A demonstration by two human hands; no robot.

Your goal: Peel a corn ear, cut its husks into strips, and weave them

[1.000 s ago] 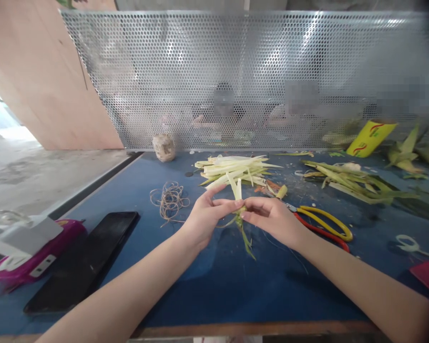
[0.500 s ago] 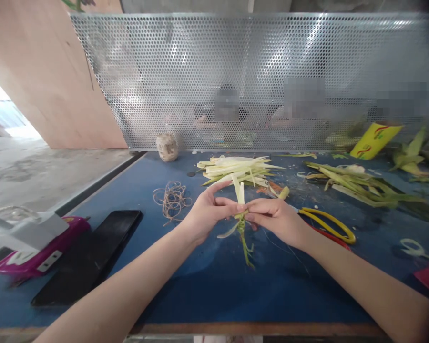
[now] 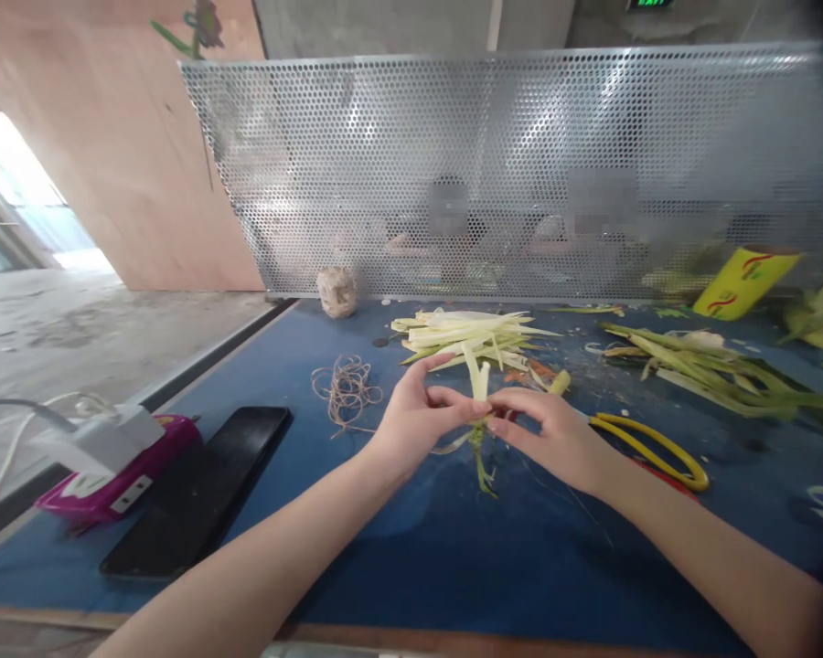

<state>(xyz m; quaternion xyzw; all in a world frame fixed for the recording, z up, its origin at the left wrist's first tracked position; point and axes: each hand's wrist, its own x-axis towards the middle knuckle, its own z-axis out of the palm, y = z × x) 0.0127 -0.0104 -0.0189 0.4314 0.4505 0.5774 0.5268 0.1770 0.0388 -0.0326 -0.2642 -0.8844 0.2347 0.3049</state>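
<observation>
My left hand pinches a small bundle of pale green corn husk strips between thumb and fingers. From the other side, my right hand holds the same bundle, with its thumb and fingertips pressed together. Two pale ends stick up above the fingers. Below them hangs a knotted or braided green part with thin, frayed tips; the fingers hide the middle. Just behind the hands lies a pile of pale husk strips. Scissors with yellow and red handles rest beside my right wrist, partly covered by it.
Tangled twine lies left of my hands. Nearer are a black phone and a magenta power strip with a white plug. More husks and a yellow tube are at right. A perforated metal screen stands behind.
The view has shifted, so the table's things appear farther right and slightly lower. Both hands keep hold of the corn husk strips, with small shifts of the fingers; the hanging end has swung slightly.
</observation>
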